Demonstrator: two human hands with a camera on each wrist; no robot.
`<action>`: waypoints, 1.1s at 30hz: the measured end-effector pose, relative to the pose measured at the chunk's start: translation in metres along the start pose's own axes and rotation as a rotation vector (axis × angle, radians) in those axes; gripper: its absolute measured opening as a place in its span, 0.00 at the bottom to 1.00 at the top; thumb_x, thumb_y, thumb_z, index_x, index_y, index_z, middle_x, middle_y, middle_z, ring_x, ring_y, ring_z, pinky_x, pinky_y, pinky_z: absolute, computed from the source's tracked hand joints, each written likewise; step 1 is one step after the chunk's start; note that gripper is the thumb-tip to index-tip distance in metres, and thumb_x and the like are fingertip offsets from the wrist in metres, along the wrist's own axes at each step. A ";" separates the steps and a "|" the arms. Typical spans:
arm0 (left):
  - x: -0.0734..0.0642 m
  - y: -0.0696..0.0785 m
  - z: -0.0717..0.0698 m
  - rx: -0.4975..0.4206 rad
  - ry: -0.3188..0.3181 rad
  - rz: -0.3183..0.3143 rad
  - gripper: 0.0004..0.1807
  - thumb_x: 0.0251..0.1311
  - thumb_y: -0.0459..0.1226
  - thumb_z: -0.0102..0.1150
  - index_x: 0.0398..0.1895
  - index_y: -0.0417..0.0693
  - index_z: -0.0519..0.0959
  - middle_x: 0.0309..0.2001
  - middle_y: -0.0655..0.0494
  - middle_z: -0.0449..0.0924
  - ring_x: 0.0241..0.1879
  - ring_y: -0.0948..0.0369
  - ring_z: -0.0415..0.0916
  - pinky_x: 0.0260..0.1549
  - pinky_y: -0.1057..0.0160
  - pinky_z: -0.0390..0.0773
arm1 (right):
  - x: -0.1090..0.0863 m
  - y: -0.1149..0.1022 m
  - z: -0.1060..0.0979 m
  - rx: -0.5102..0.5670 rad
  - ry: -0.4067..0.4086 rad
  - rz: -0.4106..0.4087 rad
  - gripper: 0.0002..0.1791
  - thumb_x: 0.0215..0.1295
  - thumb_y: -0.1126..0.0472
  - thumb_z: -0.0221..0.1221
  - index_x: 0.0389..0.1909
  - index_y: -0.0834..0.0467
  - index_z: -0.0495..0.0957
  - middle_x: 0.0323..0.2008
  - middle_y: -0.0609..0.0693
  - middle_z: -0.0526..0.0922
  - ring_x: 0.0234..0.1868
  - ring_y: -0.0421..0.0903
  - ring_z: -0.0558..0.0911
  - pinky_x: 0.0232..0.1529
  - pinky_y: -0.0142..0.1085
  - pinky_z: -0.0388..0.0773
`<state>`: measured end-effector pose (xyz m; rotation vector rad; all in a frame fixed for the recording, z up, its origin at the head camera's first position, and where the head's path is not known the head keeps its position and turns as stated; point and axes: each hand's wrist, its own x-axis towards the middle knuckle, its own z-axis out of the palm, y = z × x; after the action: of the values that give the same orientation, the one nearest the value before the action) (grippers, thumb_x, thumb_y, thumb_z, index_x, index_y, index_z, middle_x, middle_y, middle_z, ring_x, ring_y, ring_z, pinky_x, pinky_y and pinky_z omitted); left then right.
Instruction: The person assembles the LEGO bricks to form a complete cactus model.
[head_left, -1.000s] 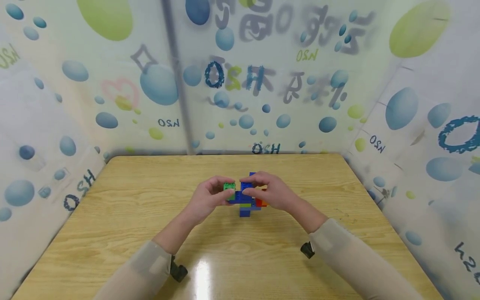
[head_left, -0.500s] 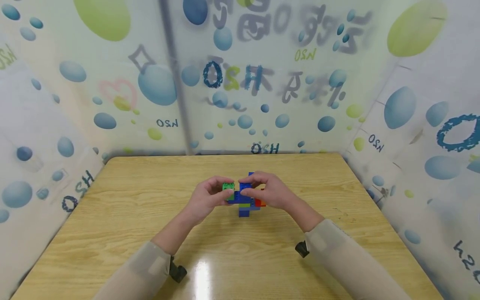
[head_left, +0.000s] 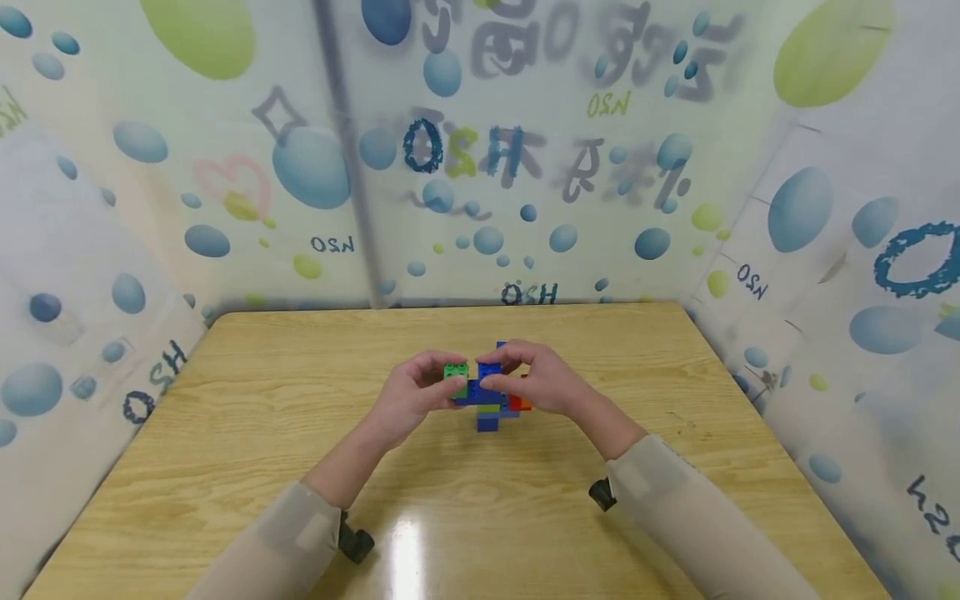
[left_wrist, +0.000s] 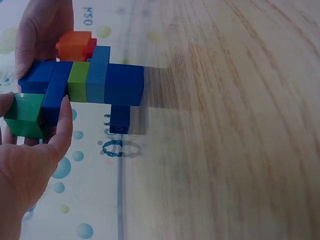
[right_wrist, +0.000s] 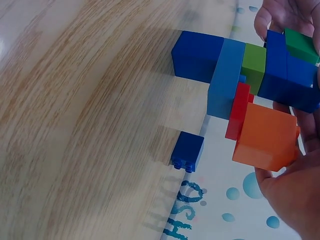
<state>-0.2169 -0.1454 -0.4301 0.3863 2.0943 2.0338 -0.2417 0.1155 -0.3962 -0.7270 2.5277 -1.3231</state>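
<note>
A stack of toy building bricks stands on the table, with a dark blue brick (head_left: 487,424) at its foot. Above that come a lighter blue brick (right_wrist: 225,80), a lime green brick (left_wrist: 78,82) and a long dark blue brick (left_wrist: 57,95). My left hand (head_left: 405,396) grips the green brick (head_left: 454,379) at the stack's top left. At the top right, my right hand (head_left: 546,379) pinches another dark blue brick (head_left: 489,371) between thumb and fingers. A red brick (right_wrist: 238,112) and an orange brick (right_wrist: 265,137) jut out on the right, partly hidden by that hand in the head view.
Behind the stack, a loose dark blue brick (right_wrist: 187,150) sits apart on the wooden table (head_left: 300,467). A printed sheet with droplets and letters (head_left: 465,208) forms the walls at the back and sides. Dark camera mounts (head_left: 356,543) hang at both wrists.
</note>
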 end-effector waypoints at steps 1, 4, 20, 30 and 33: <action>0.000 0.001 0.000 0.001 -0.001 0.000 0.21 0.77 0.38 0.67 0.68 0.41 0.80 0.53 0.47 0.82 0.51 0.55 0.83 0.49 0.58 0.93 | 0.000 -0.001 0.000 0.000 0.000 0.001 0.23 0.75 0.47 0.71 0.67 0.48 0.86 0.51 0.49 0.87 0.53 0.49 0.82 0.47 0.39 0.85; 0.000 0.002 0.000 -0.002 -0.005 0.006 0.22 0.77 0.39 0.67 0.68 0.39 0.79 0.53 0.47 0.82 0.50 0.55 0.83 0.49 0.58 0.93 | 0.000 -0.001 0.000 -0.002 -0.001 -0.003 0.23 0.75 0.47 0.70 0.66 0.48 0.86 0.51 0.49 0.87 0.54 0.49 0.82 0.47 0.39 0.85; -0.003 0.003 0.000 0.015 0.012 -0.009 0.21 0.77 0.39 0.68 0.67 0.41 0.81 0.51 0.49 0.82 0.49 0.55 0.83 0.48 0.59 0.93 | 0.000 -0.005 -0.005 -0.055 -0.038 -0.002 0.23 0.77 0.46 0.69 0.68 0.47 0.85 0.52 0.47 0.88 0.56 0.48 0.83 0.53 0.42 0.87; -0.001 0.002 0.000 0.028 0.019 -0.019 0.19 0.77 0.38 0.68 0.66 0.45 0.82 0.50 0.51 0.81 0.49 0.55 0.80 0.49 0.56 0.93 | -0.012 0.024 -0.033 0.002 0.073 0.029 0.20 0.85 0.45 0.58 0.65 0.51 0.86 0.62 0.55 0.88 0.63 0.62 0.85 0.65 0.56 0.85; -0.001 0.001 -0.001 0.019 0.014 -0.019 0.19 0.77 0.37 0.68 0.66 0.45 0.82 0.49 0.52 0.80 0.47 0.56 0.80 0.49 0.55 0.93 | -0.018 0.039 -0.044 0.018 0.100 0.045 0.20 0.86 0.46 0.58 0.65 0.52 0.86 0.61 0.58 0.88 0.62 0.65 0.84 0.66 0.58 0.84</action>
<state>-0.2163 -0.1462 -0.4288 0.3547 2.1186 2.0128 -0.2560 0.1747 -0.4032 -0.6121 2.5886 -1.3987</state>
